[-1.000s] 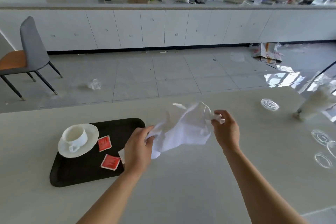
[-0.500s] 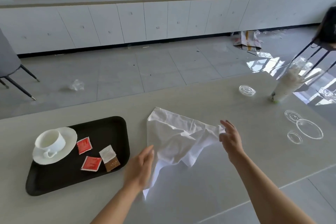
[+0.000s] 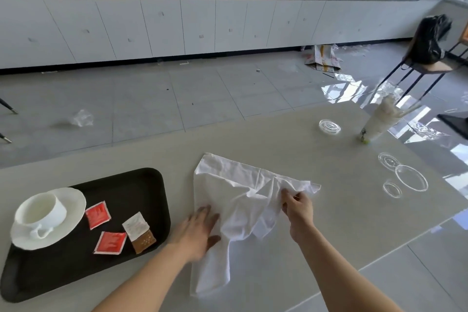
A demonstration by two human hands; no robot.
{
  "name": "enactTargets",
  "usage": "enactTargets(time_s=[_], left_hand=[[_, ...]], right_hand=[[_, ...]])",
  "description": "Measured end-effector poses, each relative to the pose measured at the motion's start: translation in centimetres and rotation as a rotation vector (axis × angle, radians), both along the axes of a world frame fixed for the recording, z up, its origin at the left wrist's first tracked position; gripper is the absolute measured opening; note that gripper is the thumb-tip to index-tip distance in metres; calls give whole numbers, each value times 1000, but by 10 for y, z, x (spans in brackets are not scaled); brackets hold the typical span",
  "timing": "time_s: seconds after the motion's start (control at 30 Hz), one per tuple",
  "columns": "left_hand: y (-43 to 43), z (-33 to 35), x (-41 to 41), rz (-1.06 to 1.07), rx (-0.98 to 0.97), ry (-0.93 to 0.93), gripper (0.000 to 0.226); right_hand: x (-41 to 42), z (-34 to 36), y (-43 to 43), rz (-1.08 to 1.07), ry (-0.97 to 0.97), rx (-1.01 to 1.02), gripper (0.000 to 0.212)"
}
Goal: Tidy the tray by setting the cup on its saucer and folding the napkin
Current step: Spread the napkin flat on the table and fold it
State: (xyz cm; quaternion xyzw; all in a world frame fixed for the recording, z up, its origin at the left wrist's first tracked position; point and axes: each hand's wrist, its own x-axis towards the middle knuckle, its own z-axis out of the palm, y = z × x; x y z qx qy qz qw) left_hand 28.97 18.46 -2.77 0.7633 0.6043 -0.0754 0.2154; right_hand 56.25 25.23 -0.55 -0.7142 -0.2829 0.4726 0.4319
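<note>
Head view: crumpled white cloth napkin (image 3: 243, 205) lies on the pale matte tabletop (image 3: 316, 243), just right of the tray, creased and partly bunched at its middle, one thin corner pointing right, a longer flap trailing toward the near edge; left hand (image 3: 200, 233) lies flat on the napkin's left part, fingers spread and straight, pressing not gripping; right hand (image 3: 298, 208) pinches a gathered fold near the napkin's centre-right, thumb & fingertips closed on the fabric.

Black rounded-corner plastic tray (image 3: 141, 185) sits at the table's left; on it a glossy white ceramic cup (image 3: 41, 211) w/ handle stands upright on its round white saucer (image 3: 73, 202), at the tray's left end; beside the saucer, two red square paper sachets (image 3: 98, 215) and one white-and-brown sachet (image 3: 138, 232), flat, well apart from the napkin.

Far right of the table: several clear round plastic lids (image 3: 411, 177) and a sleeve of stacked cups (image 3: 379, 121) in crinkled clear wrap, tilted.

Room: grey tiled floor (image 3: 152, 99), glossy where sunlit, w/ bits of litter; long run of white flat-front cabinets (image 3: 197, 25) under a cluttered counter; a chair w/ a black bag (image 3: 430, 38) at right.
</note>
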Motion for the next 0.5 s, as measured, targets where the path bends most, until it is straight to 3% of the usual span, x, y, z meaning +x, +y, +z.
enactTargets(time_s=[0.17, 0.23, 0.4, 0.5], left_hand=[[-30, -18, 20, 129, 72, 218, 77], [-41, -16, 27, 186, 107, 262, 76], [-37, -7, 37, 254, 415, 126, 42], [-18, -4, 42, 413, 516, -1, 32]], right_hand=[[32, 30, 31, 154, -433, 105, 8], [60, 38, 41, 296, -647, 36, 22], [104, 31, 58, 773, -1179, -175, 44], [92, 22, 72, 775, -1252, 69, 38]])
